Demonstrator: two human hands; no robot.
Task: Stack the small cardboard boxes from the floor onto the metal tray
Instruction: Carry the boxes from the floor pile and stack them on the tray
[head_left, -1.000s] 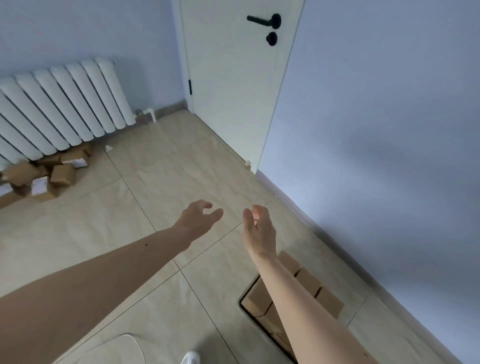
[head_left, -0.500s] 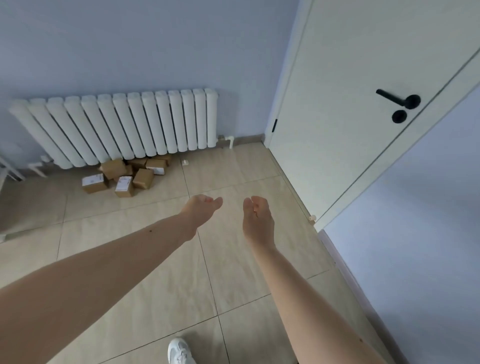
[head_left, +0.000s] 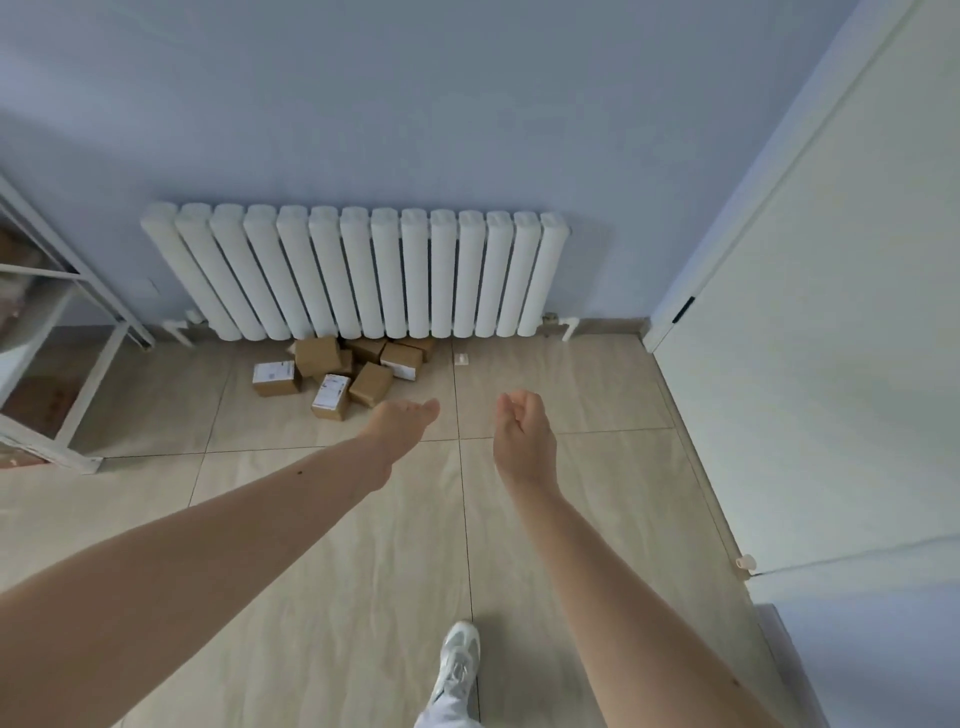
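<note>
I've swung away from the tray, now out of view, so the boxes (head_left: 343, 371) lie at 11 o'clock under the radiator (head_left: 358, 273), beyond my empty, loosely open left hand (head_left: 402, 426) and right hand (head_left: 522, 436), ready for another pickup.

At the left edge of the frame the white metal shelf (head_left: 62, 332) is cut off. Under the radiator (head_left: 358, 275), the rear cardboard boxes (head_left: 363, 347) are partly hidden; their labels are unreadable.
</note>
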